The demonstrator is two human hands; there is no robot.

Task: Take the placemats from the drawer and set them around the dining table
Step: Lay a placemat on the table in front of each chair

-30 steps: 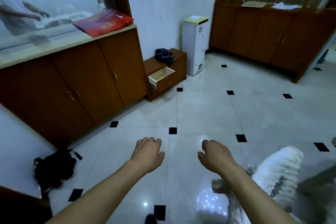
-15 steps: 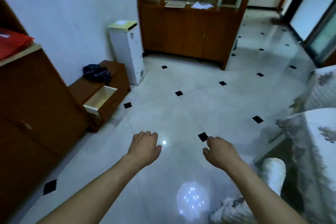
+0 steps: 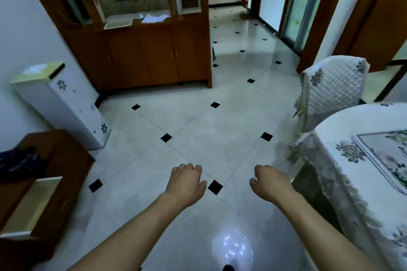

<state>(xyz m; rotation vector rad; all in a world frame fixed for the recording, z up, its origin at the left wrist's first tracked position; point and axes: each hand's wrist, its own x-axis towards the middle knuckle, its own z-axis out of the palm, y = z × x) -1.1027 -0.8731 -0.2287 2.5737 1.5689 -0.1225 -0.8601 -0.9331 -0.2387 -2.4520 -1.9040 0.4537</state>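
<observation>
Fingers loosely curled and holding nothing, the left hand and right hand hang apart over the tiled floor. The drawer stands pulled out at lower left, and the cloth-covered table is at right.

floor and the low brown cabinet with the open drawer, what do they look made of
Pale floor: glazed ceramic or polished stone tile, by the grout lines, black insets and mirrored light glare. Low brown cabinet: probably wood or veneer, satin brown faces; grain too blurred to confirm.
</observation>
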